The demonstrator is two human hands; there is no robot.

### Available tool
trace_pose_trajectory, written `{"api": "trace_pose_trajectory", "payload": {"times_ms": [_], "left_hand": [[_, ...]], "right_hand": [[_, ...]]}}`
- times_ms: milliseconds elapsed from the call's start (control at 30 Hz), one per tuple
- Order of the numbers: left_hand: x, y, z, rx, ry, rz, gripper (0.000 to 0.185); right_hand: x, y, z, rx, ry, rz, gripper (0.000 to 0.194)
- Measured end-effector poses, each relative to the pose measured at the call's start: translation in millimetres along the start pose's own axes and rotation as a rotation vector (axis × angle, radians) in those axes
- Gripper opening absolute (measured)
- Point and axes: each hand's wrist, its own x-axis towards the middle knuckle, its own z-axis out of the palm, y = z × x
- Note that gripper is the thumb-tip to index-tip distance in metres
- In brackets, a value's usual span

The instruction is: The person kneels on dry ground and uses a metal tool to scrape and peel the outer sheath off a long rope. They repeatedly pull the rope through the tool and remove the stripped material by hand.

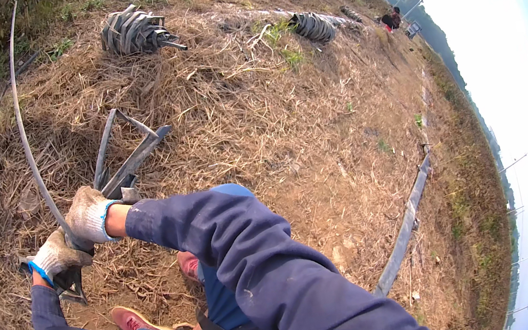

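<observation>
Both hands wear soiled knit work gloves with blue cuffs and meet low at the left of the head view. My right hand (pixel 87 215) is closed around a long grey flat hose (pixel 26 127), which runs up from the grip to the top edge. Just below it, my left hand (pixel 58 256) grips a folded bundle of the same dark flat hose (pixel 71 285), mostly hidden by the gloves. Bent loops of hose (pixel 135 156) stick out beyond my right hand, over the straw. My shoes (pixel 135 319) are on the ground beneath.
A wound hose bundle (pixel 132 32) lies on dry straw (pixel 237 132) ahead. Farther off are a second bundle (pixel 314 27) and a third (pixel 350 14). A flat hose (pixel 407 224) stretches along the ground at right. Another person (pixel 392 20) is in the distance.
</observation>
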Motion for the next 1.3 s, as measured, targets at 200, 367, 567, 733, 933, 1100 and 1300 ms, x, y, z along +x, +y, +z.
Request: {"api": "trace_pose_trajectory", "payload": {"times_ms": [200, 367, 567, 733, 933, 1100, 1300], "left_hand": [[5, 2, 4, 0.037, 0.050, 0.026, 0.080], [11, 4, 18, 0.570, 0.349, 0.045, 0.080], [9, -1, 15, 1.139, 0.687, 0.174, 0.072], [-7, -1, 13, 1.168, 0.952, 0.649, 0.069], [-17, -3, 24, 1.141, 0.890, 0.697, 0.059], [-32, 2, 36, 1.213, 1.045, 0.591, 0.064], [-47, 31, 32, 0.816, 0.831, 0.320, 0.080]], "right_hand": [[0, 4, 2, 0.034, 0.013, 0.090, 0.031], [-8, 11, -16, 0.093, -0.159, 0.110, 0.052], [-25, 49, -44, 0.557, 0.043, 0.120, 0.074], [-30, 48, -39, 0.320, 0.079, -0.007, 0.111], [-24, 37, -40, 0.439, -0.246, 0.100, 0.058], [-26, 22, -44, 0.187, -0.041, 0.119, 0.046], [-26, 17, -47, -0.200, 0.123, 0.062, 0.024]]}}
